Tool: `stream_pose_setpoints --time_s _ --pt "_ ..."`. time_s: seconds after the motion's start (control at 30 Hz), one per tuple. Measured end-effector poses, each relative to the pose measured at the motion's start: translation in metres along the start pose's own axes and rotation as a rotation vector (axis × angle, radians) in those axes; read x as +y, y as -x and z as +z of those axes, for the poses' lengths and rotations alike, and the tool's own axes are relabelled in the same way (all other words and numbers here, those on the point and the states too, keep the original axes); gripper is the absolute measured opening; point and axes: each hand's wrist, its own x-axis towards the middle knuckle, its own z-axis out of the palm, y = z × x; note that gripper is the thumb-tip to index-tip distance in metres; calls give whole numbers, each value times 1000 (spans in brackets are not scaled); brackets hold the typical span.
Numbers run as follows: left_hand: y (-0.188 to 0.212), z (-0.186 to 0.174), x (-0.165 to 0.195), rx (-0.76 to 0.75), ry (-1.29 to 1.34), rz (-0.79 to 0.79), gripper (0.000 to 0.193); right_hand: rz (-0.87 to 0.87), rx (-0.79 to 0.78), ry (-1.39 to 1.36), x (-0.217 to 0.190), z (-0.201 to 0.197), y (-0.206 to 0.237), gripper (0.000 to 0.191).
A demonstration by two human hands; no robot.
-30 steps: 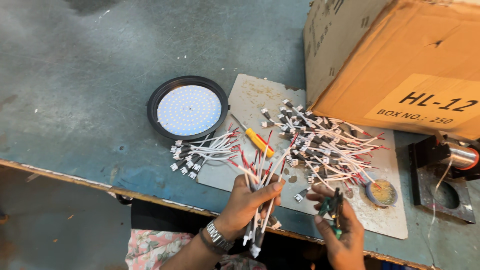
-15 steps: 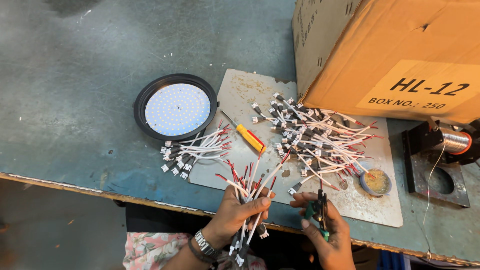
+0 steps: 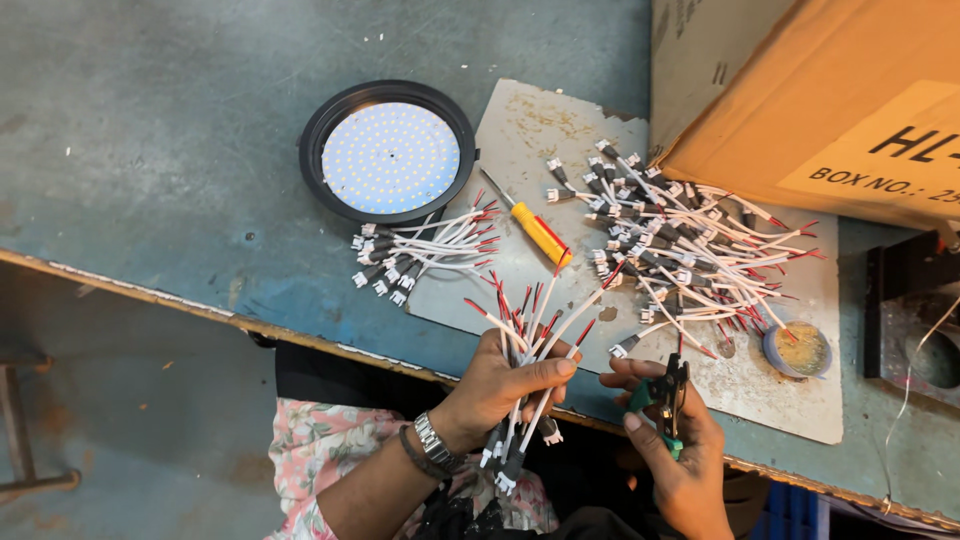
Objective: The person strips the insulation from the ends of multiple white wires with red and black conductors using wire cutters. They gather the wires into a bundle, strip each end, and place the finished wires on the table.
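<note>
We log: wire bundle (image 3: pixel 525 335) in left hand (image 3: pixel 500 385); cutters (image 3: pixel 668 395) in right hand (image 3: pixel 675 450), just right of left. Small wire pile (image 3: pixel 420 250) beyond left hand, on table (image 3: pixel 150 150); round lamp (image 3: pixel 390 155) behind pile. Screwdriver (image 3: pixel 535 232) on board (image 3: pixel 540 130) ahead. Large wire heap (image 3: pixel 680 245) beyond right hand. Small tin (image 3: pixel 798 350) right of heap. Carton (image 3: pixel 810 90) far right, behind heap.

Bright even light, soft shadows, sharp
</note>
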Motion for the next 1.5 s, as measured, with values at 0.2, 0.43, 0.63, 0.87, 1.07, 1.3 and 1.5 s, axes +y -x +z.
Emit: stream_pose_setpoints --time_s 0.2,0.43,0.63,0.87,1.07,1.3,1.5 --pt "1 -3 2 -31 110 5 30 13 -11 -10 1 4 -2 42" --pt "-1 -1 1 -63 158 -5 30 24 -8 -4 10 -4 -3 42" --pt "-2 -1 0 -76 191 -37 29 -31 22 -141 26 -6 0 27" --pt "-4 -3 -1 -43 149 -35 28 47 151 -224 41 -8 1 21" --pt "-4 -1 0 -32 177 -50 30 21 151 -255 32 -9 -5 24" --pt "-7 8 -3 55 9 -58 29 -28 123 -331 15 0 -19 22" --pt "-10 16 -12 70 -182 32 26 -52 130 -346 2 4 -28 25"
